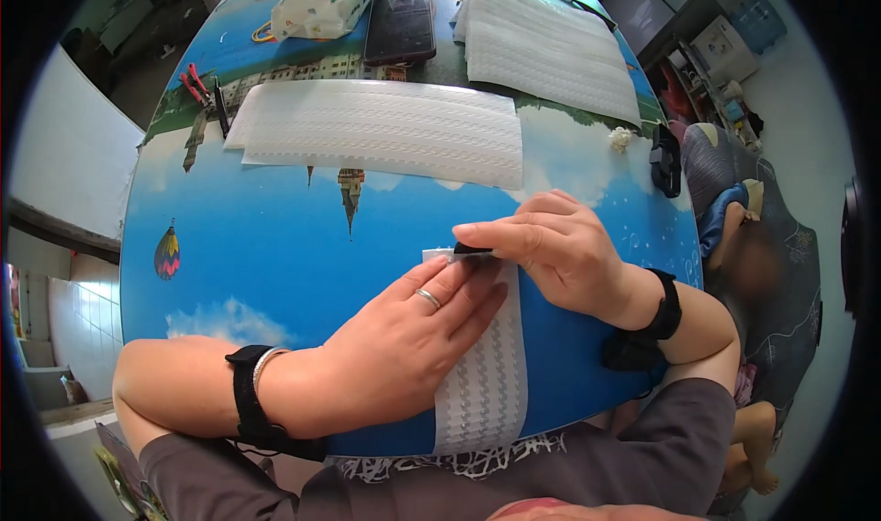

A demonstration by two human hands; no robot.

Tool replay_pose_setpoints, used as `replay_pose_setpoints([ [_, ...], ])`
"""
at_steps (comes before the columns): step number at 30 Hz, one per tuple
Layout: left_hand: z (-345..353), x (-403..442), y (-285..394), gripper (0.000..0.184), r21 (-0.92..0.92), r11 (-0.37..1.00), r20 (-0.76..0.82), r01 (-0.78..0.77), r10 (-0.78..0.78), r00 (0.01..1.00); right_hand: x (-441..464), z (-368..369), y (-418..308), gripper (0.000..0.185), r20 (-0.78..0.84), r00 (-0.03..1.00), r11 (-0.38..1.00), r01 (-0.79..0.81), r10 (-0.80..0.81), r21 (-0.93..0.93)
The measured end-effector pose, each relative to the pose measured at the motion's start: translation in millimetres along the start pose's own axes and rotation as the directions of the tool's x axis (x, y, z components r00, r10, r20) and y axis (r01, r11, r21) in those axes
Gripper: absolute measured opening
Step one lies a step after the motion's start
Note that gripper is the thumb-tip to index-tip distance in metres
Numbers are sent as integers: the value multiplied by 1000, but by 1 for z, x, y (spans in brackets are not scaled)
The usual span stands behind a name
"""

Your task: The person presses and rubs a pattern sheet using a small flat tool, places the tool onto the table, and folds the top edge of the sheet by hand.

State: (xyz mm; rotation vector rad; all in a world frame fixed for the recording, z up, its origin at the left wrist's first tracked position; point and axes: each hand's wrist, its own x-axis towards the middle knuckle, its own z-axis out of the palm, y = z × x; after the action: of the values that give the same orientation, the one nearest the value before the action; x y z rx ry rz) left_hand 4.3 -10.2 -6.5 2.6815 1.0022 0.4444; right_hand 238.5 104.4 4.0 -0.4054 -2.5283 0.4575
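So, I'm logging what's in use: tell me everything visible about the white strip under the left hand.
The strip is whitish, with lengthwise rows of small repeated marks; it looks thin, perhaps plastic or paper. It lies on the blue tabletop, near end at the edge. The left hand rests flat across its far part; the right hand holds a small dark object at its far end.

Pale tiled floor shows left of the blue table.
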Motion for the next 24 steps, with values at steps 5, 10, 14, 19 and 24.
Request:
replay_pose_setpoints([
  [5, -2, 1, 0, 75, 83, 997, 26, -10, 7, 1000, -1, 2, 6, 41, -103, 986, 986, -116, 129, 121],
  [10, -3, 1, 1, 72, 52, 999, 14, 0, -1, 1000, -3, 9, 7, 51, -121, 976, 966, -154, 182, 208],
  [14, -2, 0, 0, 72, 86, 996, 20, -2, 0, 1000, 1, 5, 5, 51, -157, 969, 965, -154, 189, 211],
  [19, -3, 1, 0, 71, 74, 997, 14, -6, 5, 1000, -1, 3, 5, 50, -52, 991, 987, -115, 121, 112],
  [24, -3, 1, 0, 71, 71, 997, 26, 8, -9, 1000, -1, 4, 7, 49, -136, 971, 965, -165, 194, 202],
])
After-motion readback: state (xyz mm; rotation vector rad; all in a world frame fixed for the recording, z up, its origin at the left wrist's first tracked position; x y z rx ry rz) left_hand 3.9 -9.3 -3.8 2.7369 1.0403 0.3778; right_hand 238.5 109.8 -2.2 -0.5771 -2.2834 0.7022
